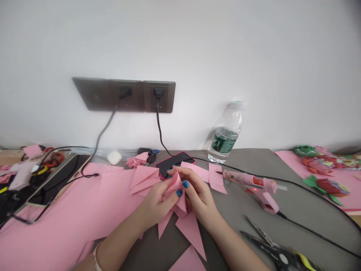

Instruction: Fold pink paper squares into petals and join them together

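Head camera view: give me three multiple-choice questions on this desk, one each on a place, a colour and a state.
1. Where is the glue gun?
A. Right of the phone
B. Left of the phone
C. On the phone

2. What colour is the folded paper?
A. Green
B. White
C. Pink

3. The scissors are:
A. Shut
B. Open
C. Hanging on the wall

Answers:
1. A, the gun lies to the phone's right.
2. C, the sheet shows pink.
3. B, the blades stand apart.

a craft desk [248,162]: glue gun [254,186], pink paper sheets [64,226]
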Demonstrator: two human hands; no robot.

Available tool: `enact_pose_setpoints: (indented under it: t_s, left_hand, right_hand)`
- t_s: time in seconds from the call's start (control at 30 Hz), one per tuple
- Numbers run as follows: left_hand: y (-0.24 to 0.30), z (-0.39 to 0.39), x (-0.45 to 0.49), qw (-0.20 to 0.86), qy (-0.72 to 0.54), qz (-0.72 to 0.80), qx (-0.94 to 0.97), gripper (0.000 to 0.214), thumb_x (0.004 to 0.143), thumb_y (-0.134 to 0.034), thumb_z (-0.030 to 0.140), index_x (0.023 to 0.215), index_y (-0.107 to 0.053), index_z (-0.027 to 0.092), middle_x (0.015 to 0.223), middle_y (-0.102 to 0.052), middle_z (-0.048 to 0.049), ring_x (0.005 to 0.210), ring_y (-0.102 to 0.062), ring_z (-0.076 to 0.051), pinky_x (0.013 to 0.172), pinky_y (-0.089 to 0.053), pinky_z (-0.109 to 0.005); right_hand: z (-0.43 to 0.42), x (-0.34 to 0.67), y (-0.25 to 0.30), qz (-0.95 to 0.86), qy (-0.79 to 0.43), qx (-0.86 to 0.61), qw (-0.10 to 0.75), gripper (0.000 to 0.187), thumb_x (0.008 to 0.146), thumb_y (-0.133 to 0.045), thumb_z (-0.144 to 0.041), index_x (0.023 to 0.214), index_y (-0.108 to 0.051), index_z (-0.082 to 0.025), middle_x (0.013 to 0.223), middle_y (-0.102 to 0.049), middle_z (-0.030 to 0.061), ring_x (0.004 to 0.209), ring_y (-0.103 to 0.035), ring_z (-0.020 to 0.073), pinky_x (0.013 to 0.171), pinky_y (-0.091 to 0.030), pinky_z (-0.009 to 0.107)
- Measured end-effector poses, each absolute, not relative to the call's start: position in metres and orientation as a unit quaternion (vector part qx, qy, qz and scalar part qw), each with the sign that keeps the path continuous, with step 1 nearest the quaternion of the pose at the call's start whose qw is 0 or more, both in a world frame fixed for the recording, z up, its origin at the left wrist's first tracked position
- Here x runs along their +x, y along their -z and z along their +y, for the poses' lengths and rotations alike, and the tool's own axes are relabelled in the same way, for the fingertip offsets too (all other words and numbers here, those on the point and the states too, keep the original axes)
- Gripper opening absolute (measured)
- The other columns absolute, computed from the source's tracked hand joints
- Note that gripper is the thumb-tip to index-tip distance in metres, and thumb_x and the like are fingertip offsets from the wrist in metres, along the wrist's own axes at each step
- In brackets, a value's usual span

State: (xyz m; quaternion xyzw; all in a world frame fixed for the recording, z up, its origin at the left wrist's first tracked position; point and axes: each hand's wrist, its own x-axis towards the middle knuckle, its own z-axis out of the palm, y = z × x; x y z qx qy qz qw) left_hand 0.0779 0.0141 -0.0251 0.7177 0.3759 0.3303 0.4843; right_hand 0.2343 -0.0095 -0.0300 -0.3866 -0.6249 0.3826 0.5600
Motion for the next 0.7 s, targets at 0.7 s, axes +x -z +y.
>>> enact_pose_setpoints:
  t_s: [0.7]
  left_hand:
    - [0.017,-0.004,0.081,0.507,-0.333,0.370,0.703,0.044,0.100,-0.047,0.041,0.135,-0.061,0.018,0.088,-0.071,-0.0045,0.074,-0.063,-0.021,0.072,-0.051,-0.029]
  right_hand:
    - [-0.015,0.225,0.025,-0.565,-0.392,-0.415,0.596,0.024,0.103,-0.047,-0.038,0.097,-0.063,-0.022,0.100,-0.072,0.0077,0.090,-0.068,0.0210,0.078,-0.056,0.032]
